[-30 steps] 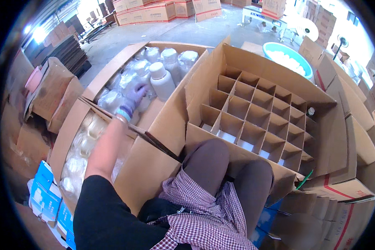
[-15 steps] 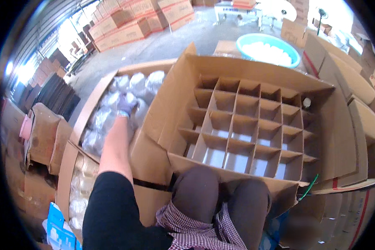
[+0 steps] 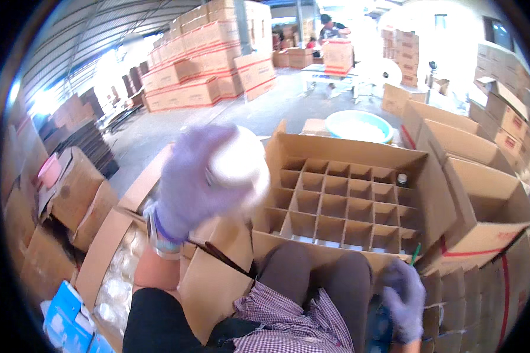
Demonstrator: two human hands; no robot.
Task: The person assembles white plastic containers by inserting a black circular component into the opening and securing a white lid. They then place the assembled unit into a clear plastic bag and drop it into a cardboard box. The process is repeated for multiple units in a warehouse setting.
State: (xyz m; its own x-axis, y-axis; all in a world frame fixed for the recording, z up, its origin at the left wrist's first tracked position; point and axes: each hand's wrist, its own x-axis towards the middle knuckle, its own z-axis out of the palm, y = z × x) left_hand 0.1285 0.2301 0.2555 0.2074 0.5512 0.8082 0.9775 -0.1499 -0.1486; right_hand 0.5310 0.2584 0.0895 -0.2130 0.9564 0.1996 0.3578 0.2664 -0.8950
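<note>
My left hand (image 3: 197,176), in a pale purple glove, grips a round white container (image 3: 239,165) raised before me. Motion blurs it, so its exact kind is unclear. On the right, my gloved right hand (image 3: 404,303) is beside the near right corner of a carton, fingers loosely bent and nothing visible in them. A green strip (image 3: 416,254) sticks up at that corner. The open carton (image 3: 353,147) holds a cardboard divider grid (image 3: 335,203). A clear bottle top with a pale cap (image 3: 401,179) shows in a far right compartment.
Beside my left arm, an open carton (image 3: 91,259) holds several clear wrapped pieces (image 3: 116,294). Empty cartons (image 3: 483,194) crowd the right. Beyond stands a light blue basin (image 3: 359,126) with white contents. Stacked cartons (image 3: 200,76) and another person (image 3: 334,29) are farther back.
My left hand has come up out of the left carton with the white container in it. My right hand has entered at the lower right. The view has tilted upward.
</note>
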